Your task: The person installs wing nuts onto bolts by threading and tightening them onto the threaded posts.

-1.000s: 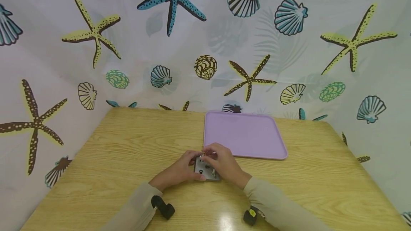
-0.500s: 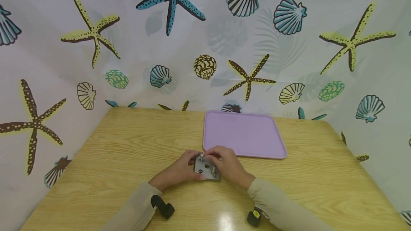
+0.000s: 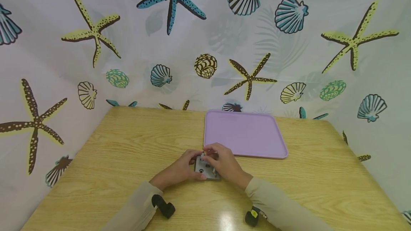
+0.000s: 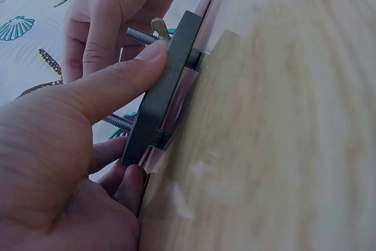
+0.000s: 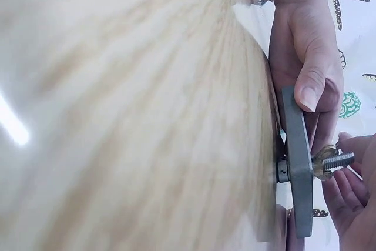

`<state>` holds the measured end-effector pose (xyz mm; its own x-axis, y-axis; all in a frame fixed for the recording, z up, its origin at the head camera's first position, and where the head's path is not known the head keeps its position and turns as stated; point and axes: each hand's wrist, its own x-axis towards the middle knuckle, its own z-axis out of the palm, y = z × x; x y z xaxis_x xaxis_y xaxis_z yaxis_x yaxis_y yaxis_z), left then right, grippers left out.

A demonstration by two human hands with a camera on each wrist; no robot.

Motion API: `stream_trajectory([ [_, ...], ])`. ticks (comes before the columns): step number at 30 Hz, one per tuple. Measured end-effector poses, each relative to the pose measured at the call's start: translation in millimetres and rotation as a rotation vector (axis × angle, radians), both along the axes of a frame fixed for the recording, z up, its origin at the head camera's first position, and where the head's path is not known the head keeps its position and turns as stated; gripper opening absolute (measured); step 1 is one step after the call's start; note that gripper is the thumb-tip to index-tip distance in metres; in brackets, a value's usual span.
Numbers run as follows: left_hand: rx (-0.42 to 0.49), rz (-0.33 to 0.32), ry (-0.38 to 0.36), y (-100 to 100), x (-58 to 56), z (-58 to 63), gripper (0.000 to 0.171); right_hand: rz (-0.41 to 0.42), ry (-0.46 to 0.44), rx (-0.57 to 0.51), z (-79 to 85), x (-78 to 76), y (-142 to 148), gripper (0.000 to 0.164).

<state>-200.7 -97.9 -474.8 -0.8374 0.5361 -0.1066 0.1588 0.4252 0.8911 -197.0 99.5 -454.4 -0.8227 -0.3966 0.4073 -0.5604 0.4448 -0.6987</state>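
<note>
As the left hand (image 3: pixel 184 169) holds a metal plate (image 4: pixel 158 101), threaded bolts (image 4: pixel 141 35) protrude.

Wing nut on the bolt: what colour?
The wing nut is brassy gold, clearest in the right wrist view.

Wears long beige sleeves (image 3: pixel 133 202) with snug cuffs (image 3: pixel 249 186); bears a black camera (image 3: pixel 166 208) on each, with a yellow mark (image 3: pixel 254 212) at right.
</note>
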Motion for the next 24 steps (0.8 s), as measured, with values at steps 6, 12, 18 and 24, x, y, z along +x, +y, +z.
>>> stream_trajectory([
  [6, 0.005, -0.013, 0.01, 0.1, -1.2, 0.1, 0.086, -0.002, -0.01, 0.007, -0.8, -0.7, -1.1, 0.031],
  [12, 0.002, 0.001, -0.001, 0.2, -0.3, 1.0, 0.084, -0.039, -0.022, 0.012, 0.3, 1.5, 2.4, 0.022],
  [18, 0.028, -0.007, -0.009, -0.4, -0.6, 1.3, 0.081, -0.042, 0.006, 0.024, 1.9, 3.2, 5.6, 0.012],
  [24, 0.017, -0.004, -0.004, -0.1, 0.3, 2.0, 0.083, -0.023, -0.002, 0.018, 0.6, 3.4, 4.7, 0.012],
])
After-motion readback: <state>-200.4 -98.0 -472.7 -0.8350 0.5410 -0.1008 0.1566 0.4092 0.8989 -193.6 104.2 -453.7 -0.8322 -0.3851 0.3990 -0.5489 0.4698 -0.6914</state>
